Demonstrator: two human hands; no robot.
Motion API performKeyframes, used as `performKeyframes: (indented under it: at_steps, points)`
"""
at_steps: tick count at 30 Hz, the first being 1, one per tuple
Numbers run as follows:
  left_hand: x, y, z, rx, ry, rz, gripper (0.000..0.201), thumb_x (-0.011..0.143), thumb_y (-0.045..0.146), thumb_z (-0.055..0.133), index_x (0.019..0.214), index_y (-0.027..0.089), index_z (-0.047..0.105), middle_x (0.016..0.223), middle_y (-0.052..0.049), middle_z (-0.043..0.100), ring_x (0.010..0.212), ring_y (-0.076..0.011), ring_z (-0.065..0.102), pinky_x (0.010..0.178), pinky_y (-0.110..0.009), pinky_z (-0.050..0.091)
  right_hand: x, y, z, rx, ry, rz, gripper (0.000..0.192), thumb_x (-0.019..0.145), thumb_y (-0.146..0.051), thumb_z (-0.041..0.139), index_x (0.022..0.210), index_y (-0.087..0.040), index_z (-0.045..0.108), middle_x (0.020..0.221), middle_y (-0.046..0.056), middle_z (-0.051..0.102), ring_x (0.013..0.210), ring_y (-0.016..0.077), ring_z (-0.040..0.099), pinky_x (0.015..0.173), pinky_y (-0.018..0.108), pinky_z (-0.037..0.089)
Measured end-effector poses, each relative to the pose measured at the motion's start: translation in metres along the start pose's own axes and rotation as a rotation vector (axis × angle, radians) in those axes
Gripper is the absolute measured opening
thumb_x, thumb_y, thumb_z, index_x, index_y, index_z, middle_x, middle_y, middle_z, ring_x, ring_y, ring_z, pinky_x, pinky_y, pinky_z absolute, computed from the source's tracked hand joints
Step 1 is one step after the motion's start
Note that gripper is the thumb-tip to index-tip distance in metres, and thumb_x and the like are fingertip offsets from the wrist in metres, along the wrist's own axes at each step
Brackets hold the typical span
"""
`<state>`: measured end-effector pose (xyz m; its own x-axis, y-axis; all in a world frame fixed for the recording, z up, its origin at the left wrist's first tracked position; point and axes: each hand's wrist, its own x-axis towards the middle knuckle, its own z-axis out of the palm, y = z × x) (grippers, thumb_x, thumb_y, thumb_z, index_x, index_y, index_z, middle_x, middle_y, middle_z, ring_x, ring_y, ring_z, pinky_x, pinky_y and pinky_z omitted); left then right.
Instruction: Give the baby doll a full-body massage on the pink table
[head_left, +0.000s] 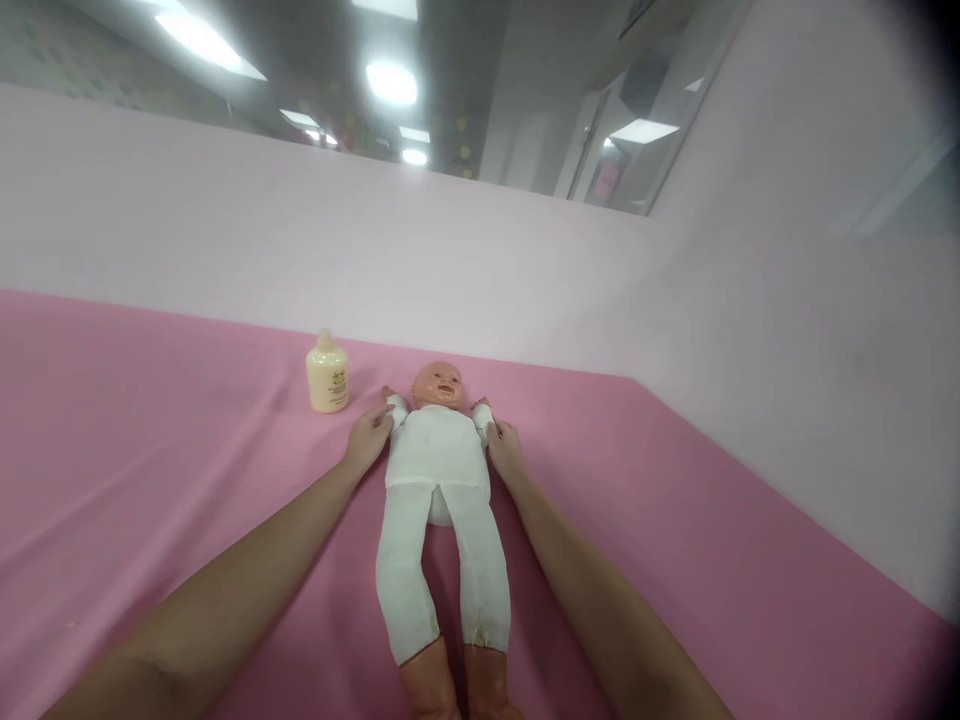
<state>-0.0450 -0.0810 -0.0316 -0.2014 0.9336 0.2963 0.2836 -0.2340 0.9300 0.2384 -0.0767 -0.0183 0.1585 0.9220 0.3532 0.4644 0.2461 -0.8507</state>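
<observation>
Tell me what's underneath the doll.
A pink surface shows all around the doll and between its legs. What lies directly beneath its back and legs is covered by the doll itself, so that cannot be seen.

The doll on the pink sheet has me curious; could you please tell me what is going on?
A person's left hand is at one sleeve of a doll, and the right hand is at the other; how firmly they hold is hard to tell. The doll lies face up on a pink sheet, and a bottle stands upright beyond the left hand.
</observation>
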Motion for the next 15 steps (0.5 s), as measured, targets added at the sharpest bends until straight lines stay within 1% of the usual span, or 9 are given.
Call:
performKeyframes:
  at_steps: [1, 3, 6, 8, 10, 12, 15]
  points:
    - [-0.0003, 0.0003, -0.0002, 0.001, 0.003, -0.006, 0.04, 0.082, 0.031, 0.055, 0.117, 0.018, 0.07, 0.122, -0.01, 0.07, 0.114, -0.0283, 0.063, 0.103, -0.043, 0.044, -0.0003, -0.0001, 0.0001, 0.006, -0.004, 0.016, 0.028, 0.081, -0.039, 0.047, 0.079, -0.02, 0.067, 0.082, 0.006, 0.069, 0.094, 0.0248, 0.059, 0.083, 0.033, 0.045]
    - [-0.0009, 0.0011, -0.0006, -0.006, -0.006, -0.033, 0.041, 0.08, 0.033, 0.059, 0.118, 0.019, 0.069, 0.121, -0.01, 0.07, 0.111, -0.0291, 0.064, 0.101, -0.045, 0.046, -0.0008, -0.0004, 0.0007, 0.047, -0.005, 0.075, 0.028, 0.079, -0.039, 0.051, 0.088, -0.02, 0.068, 0.09, 0.006, 0.071, 0.096, 0.0247, 0.06, 0.084, 0.034, 0.046]
    - [-0.0011, 0.0022, -0.0011, -0.065, -0.037, -0.078, 0.044, 0.077, 0.033, 0.065, 0.118, 0.02, 0.067, 0.12, -0.01, 0.069, 0.109, -0.0301, 0.064, 0.097, -0.046, 0.048, -0.0006, -0.0011, 0.0018, 0.18, 0.013, 0.168, 0.039, 0.073, -0.037, 0.06, 0.108, -0.022, 0.066, 0.11, 0.006, 0.07, 0.105, 0.0251, 0.061, 0.09, 0.036, 0.046]
    - [-0.0004, 0.0027, -0.0007, -0.153, -0.041, -0.083, 0.045, 0.074, 0.028, 0.067, 0.118, 0.021, 0.066, 0.124, -0.01, 0.067, 0.115, -0.0304, 0.062, 0.099, -0.045, 0.048, 0.0, -0.0016, 0.0022, 0.307, 0.008, 0.173, 0.047, 0.069, -0.033, 0.064, 0.114, -0.022, 0.064, 0.119, 0.006, 0.069, 0.112, 0.0255, 0.06, 0.096, 0.037, 0.046]
    - [0.0006, 0.003, 0.0001, -0.272, -0.026, -0.077, 0.05, 0.071, 0.022, 0.068, 0.12, 0.021, 0.064, 0.131, -0.011, 0.064, 0.123, -0.0305, 0.058, 0.103, -0.044, 0.046, 0.0007, -0.0019, 0.002, 0.453, -0.014, 0.153, 0.05, 0.065, -0.029, 0.067, 0.115, -0.023, 0.063, 0.122, 0.005, 0.068, 0.116, 0.0252, 0.059, 0.1, 0.039, 0.045]
    - [0.0016, 0.0032, 0.0011, -0.42, -0.01, -0.075, 0.063, 0.068, 0.016, 0.069, 0.129, 0.023, 0.057, 0.14, -0.011, 0.057, 0.13, -0.03, 0.053, 0.105, -0.043, 0.046, 0.0012, -0.0022, 0.0016, 0.574, -0.034, 0.148, 0.051, 0.063, -0.025, 0.069, 0.114, -0.024, 0.063, 0.124, 0.004, 0.068, 0.117, 0.0249, 0.059, 0.103, 0.04, 0.045]
    - [0.0022, 0.0037, 0.0017, -0.618, -0.021, -0.131, 0.091, 0.065, 0.012, 0.071, 0.148, 0.027, 0.036, 0.147, -0.012, 0.051, 0.131, -0.0293, 0.053, 0.103, -0.043, 0.048, 0.0022, -0.002, 0.0013, 0.672, -0.036, 0.167, 0.049, 0.06, -0.022, 0.072, 0.109, -0.025, 0.065, 0.124, 0.003, 0.069, 0.117, 0.0254, 0.06, 0.104, 0.041, 0.046]
